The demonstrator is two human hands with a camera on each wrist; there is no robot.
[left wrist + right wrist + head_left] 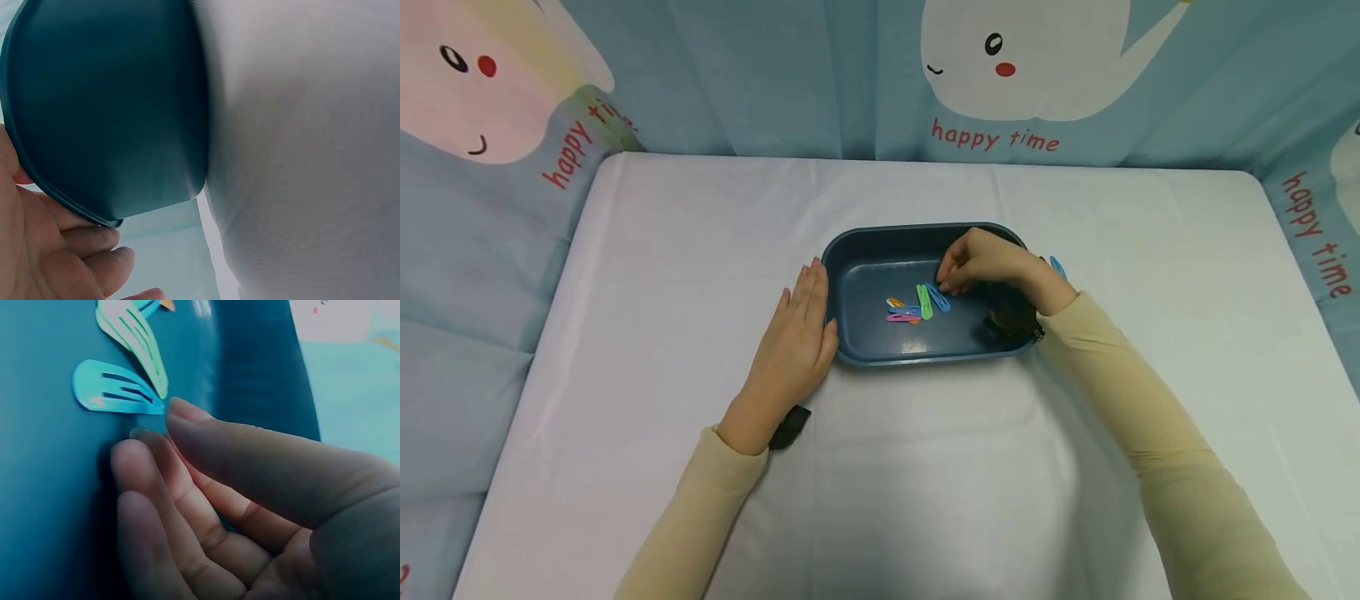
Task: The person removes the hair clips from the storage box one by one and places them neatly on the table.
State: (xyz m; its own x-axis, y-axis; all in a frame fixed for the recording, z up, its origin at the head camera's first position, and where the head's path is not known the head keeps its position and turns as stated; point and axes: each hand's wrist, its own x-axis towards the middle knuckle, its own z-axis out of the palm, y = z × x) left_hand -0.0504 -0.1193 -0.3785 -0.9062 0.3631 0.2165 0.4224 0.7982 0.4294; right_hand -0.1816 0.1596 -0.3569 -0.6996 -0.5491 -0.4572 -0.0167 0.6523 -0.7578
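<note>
A dark blue-green tray [880, 354] lies on the white cloth with several small snap hair clips in it. My left hand [793, 337] rests along the tray's left outer side, fingers straight; the left wrist view shows its fingers [94, 240] at the tray's rim. Inside the tray, my right hand [985, 258] has curled fingers, and its thumb and forefinger pinch the narrow end of a blue hair clip [115, 390]. The exact contact is partly hidden by the thumb. Beside it lies a green hair clip [134, 337], its narrow end close to the blue one's.
Left of the green clip is a small group of clips, among them a pink clip [901, 317] and an orange clip [895, 302]. A white cloth [925, 475] covers the table. Light blue curtains [775, 75] with cartoon prints hang behind it and at both sides.
</note>
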